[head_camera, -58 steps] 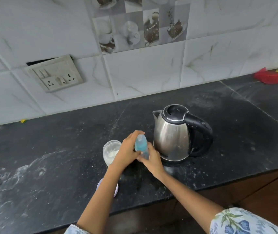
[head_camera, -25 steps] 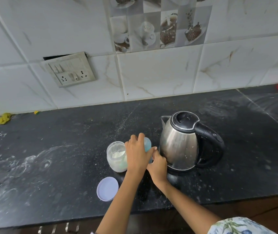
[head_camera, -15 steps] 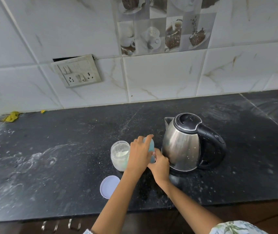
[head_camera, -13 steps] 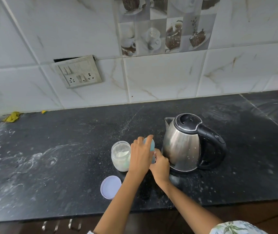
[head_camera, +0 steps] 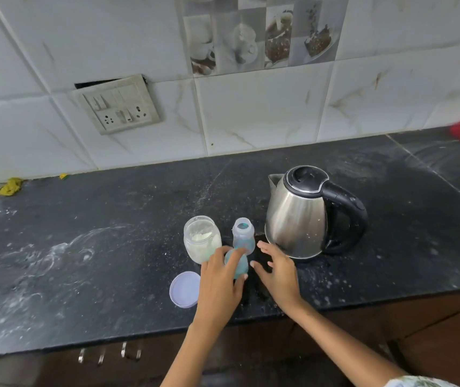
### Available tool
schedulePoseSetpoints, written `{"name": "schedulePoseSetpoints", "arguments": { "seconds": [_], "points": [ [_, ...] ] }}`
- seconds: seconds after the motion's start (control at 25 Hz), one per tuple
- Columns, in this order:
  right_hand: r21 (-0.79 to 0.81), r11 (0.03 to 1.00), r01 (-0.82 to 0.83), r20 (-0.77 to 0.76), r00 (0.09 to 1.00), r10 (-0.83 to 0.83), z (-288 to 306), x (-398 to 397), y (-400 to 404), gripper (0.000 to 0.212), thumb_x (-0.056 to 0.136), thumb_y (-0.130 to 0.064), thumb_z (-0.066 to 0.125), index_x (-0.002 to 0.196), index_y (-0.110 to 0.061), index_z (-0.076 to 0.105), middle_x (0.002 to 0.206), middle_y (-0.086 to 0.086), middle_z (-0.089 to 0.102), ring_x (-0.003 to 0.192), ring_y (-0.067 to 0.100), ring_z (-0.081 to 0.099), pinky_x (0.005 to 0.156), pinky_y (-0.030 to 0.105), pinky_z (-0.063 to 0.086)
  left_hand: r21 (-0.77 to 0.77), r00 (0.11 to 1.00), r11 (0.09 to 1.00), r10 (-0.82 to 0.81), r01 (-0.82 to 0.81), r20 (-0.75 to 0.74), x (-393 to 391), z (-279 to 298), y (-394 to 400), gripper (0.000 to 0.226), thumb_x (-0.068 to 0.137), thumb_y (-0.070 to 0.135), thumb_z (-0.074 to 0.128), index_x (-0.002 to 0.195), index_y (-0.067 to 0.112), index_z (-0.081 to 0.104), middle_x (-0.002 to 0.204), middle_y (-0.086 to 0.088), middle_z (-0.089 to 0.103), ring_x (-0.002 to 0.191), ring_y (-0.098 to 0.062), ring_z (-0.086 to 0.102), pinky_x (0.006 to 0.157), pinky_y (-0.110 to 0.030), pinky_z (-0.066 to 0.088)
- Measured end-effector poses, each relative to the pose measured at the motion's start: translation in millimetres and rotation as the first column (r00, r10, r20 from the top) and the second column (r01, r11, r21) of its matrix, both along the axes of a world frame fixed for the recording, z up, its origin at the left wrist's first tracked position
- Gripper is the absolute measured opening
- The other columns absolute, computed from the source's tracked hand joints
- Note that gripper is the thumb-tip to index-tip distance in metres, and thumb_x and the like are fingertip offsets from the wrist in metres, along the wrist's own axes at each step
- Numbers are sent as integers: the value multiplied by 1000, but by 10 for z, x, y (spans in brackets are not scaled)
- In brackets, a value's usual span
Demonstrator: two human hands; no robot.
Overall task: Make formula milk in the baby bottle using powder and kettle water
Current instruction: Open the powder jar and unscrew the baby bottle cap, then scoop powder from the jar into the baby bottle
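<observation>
Bottle, small clear plastic baby one (head_camera: 243,236), stands uncapped near your black stone counter's (head_camera: 83,275) front edge between open powder jar (head_camera: 202,238) and steel kettle (head_camera: 304,216), your left hand (head_camera: 219,283) clamped on its blue-tinted cap (head_camera: 237,265), right hand (head_camera: 279,270) fingers spread, empty.

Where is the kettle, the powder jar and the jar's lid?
kettle (head_camera: 297,219): head view, on its steel body.
powder jar (head_camera: 202,241): head view, on its glass side.
lid (head_camera: 184,289): head view, on its flat top.
</observation>
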State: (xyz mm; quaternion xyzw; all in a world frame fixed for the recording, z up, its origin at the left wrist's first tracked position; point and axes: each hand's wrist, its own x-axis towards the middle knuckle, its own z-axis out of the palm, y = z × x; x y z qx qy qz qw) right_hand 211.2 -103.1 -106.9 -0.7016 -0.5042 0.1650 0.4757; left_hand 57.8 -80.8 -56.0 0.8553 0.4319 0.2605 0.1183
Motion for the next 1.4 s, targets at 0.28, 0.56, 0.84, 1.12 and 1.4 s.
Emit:
{"name": "schedulePoseSetpoints", "arguments": {
  "seconds": [0.28, 0.56, 0.84, 1.12, 1.4],
  "points": [
    [37, 999, -22, 7, 1000, 22, 108, 82, -340, 18, 82, -3, 74, 98, -11, 73, 112, -3, 69, 95, 2, 66, 74, 19, 58, -152, 973, 988, -41, 6, -225, 4, -403, -143, 60, 82, 27, 63, 138, 31, 40, 132, -6, 52, 115, -29, 54, 92, -38, 41],
    [92, 981, -170, 34, 985, 168, 532, 69, -56, 21, 84, -6, 72, 103, -13, 72, 110, -7, 70, 94, 5, 67, 74, 25, 59, -12, 982, 987, 159, -159, 102, -106, -167, -64, 61, 86, 38, 62, 138, 18, 36, 145, -8, 41, 126, -21, 41, 102, -27, 30],
    [146, 929, -341, 53, 940, 337, 866, -23, 507, 19, 86, -14, 70, 105, -14, 71, 110, -5, 69, 94, 4, 66, 81, 26, 58, -275, 830, 874, 474, -401, 295, -61, -113, 349, 102, 60, 48, 83, 140, 13, 29, 150, -8, 35, 144, -21, 21, 114, -43, 28],
    [95, 908, -409, 33, 913, 407, 896, -115, 797, 19, 86, -8, 69, 105, -11, 71, 107, -1, 70, 92, 8, 67, 78, 18, 56, -483, 706, 811, 552, -331, 443, -77, -81, 637, 84, 62, 26, 86, 133, 33, 41, 131, 9, 56, 120, -14, 53, 94, -18, 40],
    [-209, 830, -517, 118, 829, 547, 1057, -225, 886, 17, 89, -14, 66, 103, -12, 75, 96, 4, 76, 88, 11, 70, 83, 27, 56, -251, 866, 937, 326, -242, 380, -245, -141, 692, 84, 59, 27, 88, 130, 31, 44, 138, 14, 49, 127, -6, 46, 114, -29, 28]
  ]
}}
